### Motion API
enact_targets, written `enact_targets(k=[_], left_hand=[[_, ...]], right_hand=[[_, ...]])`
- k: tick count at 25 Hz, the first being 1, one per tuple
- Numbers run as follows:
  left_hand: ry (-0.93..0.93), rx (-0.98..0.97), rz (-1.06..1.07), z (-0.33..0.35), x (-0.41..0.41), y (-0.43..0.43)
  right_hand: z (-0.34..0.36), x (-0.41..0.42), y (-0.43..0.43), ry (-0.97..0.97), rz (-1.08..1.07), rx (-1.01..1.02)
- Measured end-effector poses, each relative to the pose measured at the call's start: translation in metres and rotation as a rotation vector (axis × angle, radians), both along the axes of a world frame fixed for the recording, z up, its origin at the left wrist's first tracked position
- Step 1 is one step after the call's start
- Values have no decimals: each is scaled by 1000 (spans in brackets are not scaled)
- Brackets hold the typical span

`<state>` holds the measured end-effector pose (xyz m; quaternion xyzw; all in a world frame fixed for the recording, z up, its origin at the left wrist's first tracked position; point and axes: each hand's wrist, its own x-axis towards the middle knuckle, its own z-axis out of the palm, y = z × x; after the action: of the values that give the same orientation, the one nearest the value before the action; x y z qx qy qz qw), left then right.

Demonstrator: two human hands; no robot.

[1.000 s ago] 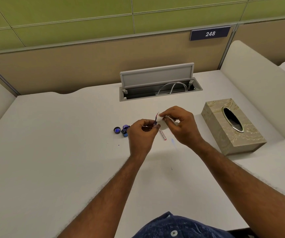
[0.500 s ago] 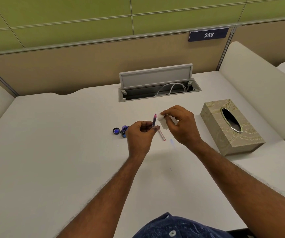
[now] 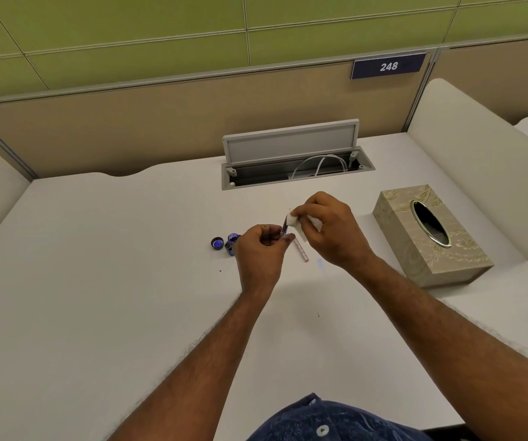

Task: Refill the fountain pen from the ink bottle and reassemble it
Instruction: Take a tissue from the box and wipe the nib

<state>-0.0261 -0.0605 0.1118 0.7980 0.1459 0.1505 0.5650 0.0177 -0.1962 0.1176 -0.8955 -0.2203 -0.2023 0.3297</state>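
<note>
My left hand (image 3: 261, 254) pinches the inked front section of the fountain pen (image 3: 284, 228) and holds it upright, tip up. My right hand (image 3: 332, 230) grips a folded white tissue (image 3: 297, 226) pressed against the upper end of that section. The pink pen barrel (image 3: 301, 251) lies on the white desk (image 3: 97, 281) just below both hands. The small open ink bottle (image 3: 231, 243) stands left of my left hand, partly behind it, with its round blue cap (image 3: 217, 243) lying beside it, open side up.
A beige patterned tissue box (image 3: 428, 237) stands at the right. An open cable hatch (image 3: 294, 160) with a white cable sits at the back of the desk. Small ink specks and a faint blue smear (image 3: 320, 264) mark the desk near the barrel.
The pen section has been raised more upright in my left hand, and my right hand has brought the tissue against its upper end. The barrel, bottle and cap have not moved.
</note>
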Motion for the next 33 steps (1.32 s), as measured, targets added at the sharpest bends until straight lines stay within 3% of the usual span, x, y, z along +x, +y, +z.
enact_targets(k=[4,14,22,33], left_hand=[[26,-1,0,0,1,-1],[31,-3,-5,2,1,1],[21,3,-45,0,-1,1],[35,117,-192,-4,-2,5]], right_hand=[[0,1,-4,-19,-82,1],[3,5,-2,-55,-27,-127],[-2,-1,-6,52,-20,174],[0,4,-4,206,-1,195]])
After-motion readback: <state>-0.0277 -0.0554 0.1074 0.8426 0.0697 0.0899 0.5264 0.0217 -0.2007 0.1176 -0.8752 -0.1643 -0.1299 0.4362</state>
